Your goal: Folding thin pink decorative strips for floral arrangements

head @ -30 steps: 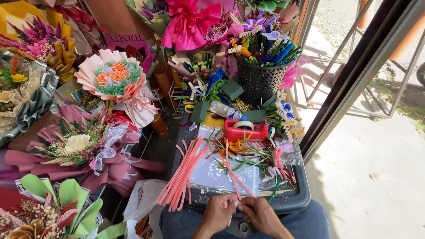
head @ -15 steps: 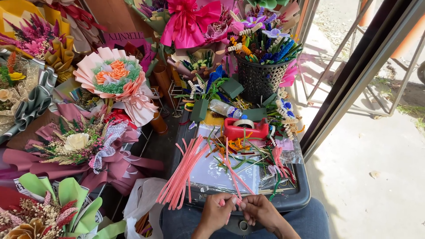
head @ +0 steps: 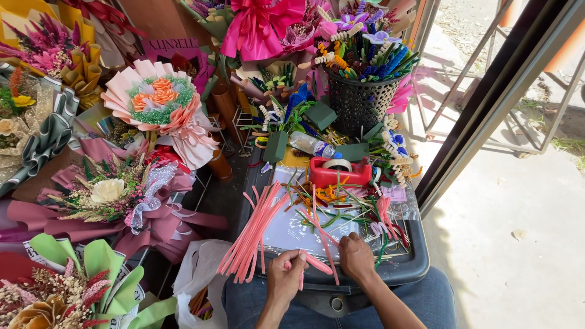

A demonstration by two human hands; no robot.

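My left hand [head: 286, 277] is closed around a pink pipe cleaner [head: 315, 263] at the near edge of a dark tray [head: 414, 262] resting on my lap. My right hand [head: 355, 256] pinches the same pink stem a little to the right. A thick bundle of pink pipe cleaners [head: 255, 234] lies fanned out just left of my left hand. Loose green, orange and pink stems [head: 341, 210] are scattered on the tray beyond my hands, in front of a red tape dispenser [head: 339, 172].
A black mesh basket [head: 359, 103] of handmade flowers stands behind the tray. Wrapped bouquets [head: 161, 106] fill the left side, and a white plastic bag [head: 198, 277] hangs by my left knee. A metal door frame [head: 487, 97] and concrete ground lie to the right.
My hands have drawn slightly apart along the pink stem, the right one shifting right. Everything else on the tray stays put.
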